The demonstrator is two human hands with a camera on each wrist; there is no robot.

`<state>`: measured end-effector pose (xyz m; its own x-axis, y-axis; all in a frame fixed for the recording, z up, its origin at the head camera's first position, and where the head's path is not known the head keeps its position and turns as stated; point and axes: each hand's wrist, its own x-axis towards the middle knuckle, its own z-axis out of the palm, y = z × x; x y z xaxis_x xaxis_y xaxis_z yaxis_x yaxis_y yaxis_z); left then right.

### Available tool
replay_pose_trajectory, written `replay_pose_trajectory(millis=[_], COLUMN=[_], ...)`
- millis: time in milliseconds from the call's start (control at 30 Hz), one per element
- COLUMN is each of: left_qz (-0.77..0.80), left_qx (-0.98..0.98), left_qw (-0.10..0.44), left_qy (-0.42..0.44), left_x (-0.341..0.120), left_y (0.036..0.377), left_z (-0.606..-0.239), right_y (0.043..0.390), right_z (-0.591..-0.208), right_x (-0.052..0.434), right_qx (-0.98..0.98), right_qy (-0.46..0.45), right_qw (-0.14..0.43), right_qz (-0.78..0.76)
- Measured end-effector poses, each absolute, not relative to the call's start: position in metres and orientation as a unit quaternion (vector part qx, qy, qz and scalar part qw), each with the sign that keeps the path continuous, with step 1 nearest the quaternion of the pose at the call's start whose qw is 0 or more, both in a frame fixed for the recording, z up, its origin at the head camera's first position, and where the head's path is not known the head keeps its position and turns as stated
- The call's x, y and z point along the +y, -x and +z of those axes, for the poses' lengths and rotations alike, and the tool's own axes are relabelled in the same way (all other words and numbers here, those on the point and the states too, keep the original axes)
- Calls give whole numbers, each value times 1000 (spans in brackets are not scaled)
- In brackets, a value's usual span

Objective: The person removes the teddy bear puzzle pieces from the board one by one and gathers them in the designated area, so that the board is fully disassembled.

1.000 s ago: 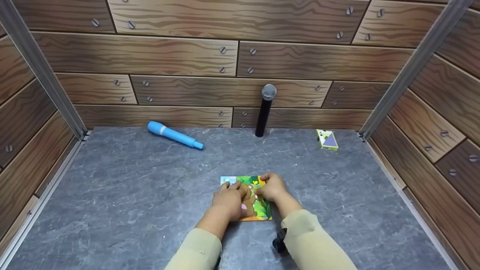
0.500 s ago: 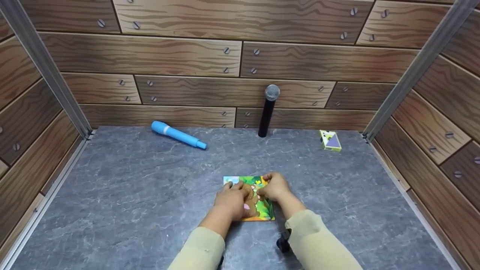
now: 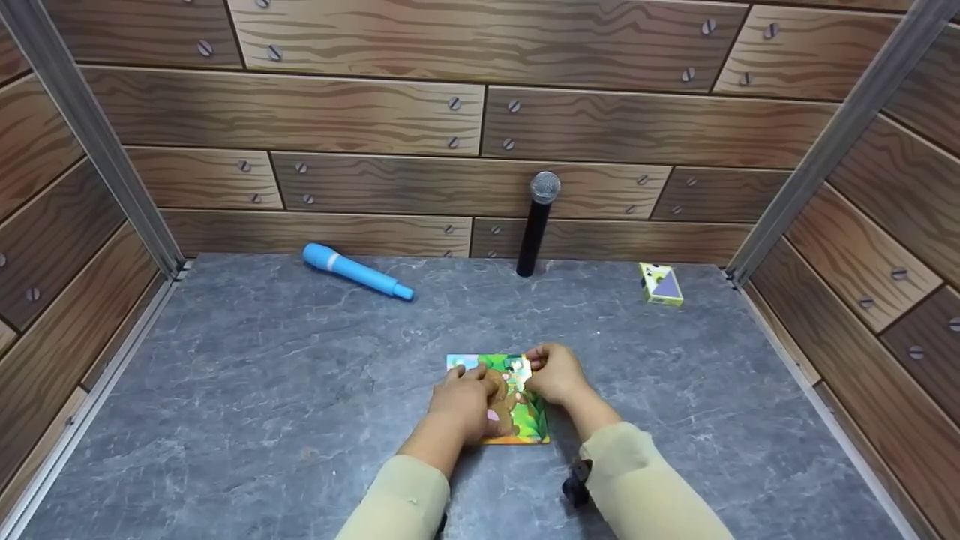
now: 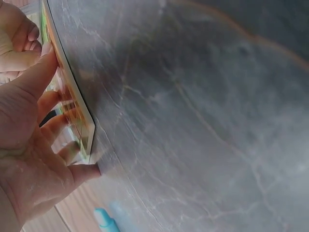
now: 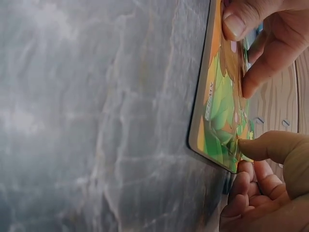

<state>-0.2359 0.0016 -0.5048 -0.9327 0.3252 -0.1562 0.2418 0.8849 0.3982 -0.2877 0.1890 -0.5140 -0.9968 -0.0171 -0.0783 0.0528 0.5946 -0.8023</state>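
A colourful picture puzzle (image 3: 529, 427) lies on the grey tabletop, with a brown animal on a green background. My left hand (image 3: 461, 405) rests across its left side, fingers spread on the picture. In the left wrist view, the left thumb (image 4: 41, 72) lies along the near edge and the little finger reaches the tabletop. At the far right corner, my right hand (image 3: 556, 375) pinches a puzzle piece between thumb and fingers. A white patch (image 3: 523, 373) shows beside those fingers. The right wrist view has the right thumb (image 5: 263, 146) on the puzzle's corner, the other fingers curled below it.
A blue microphone-shaped object (image 3: 358, 272) lies at the back left. A black microphone (image 3: 533, 232) with a silver mesh head stands upright near the back wall. At the back right is a small yellow-and-purple box (image 3: 661, 284). Wood-patterned walls (image 3: 360, 112) enclose three sides.
My right hand has shifted slightly right, its thumb drawn back toward the puzzle's corner, where yellow and orange have turned white. The left hand stays on the puzzle.
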Motion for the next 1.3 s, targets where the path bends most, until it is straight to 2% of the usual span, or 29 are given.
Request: replay_pose_trajectory(millis=[533,1300], left_qz=[184,191], left_qx=[965,964], left_qw=[116,110], left_qy=[-145,-152], left_x=[3,2], left_y=[236,236], left_z=[-508,-507], right_y=[288,287], right_z=[-518,-518], right_x=[191,202], right_qx=[893,899], right_qy=[11,48], right_qw=[49,25], right_qz=[-447,-435])
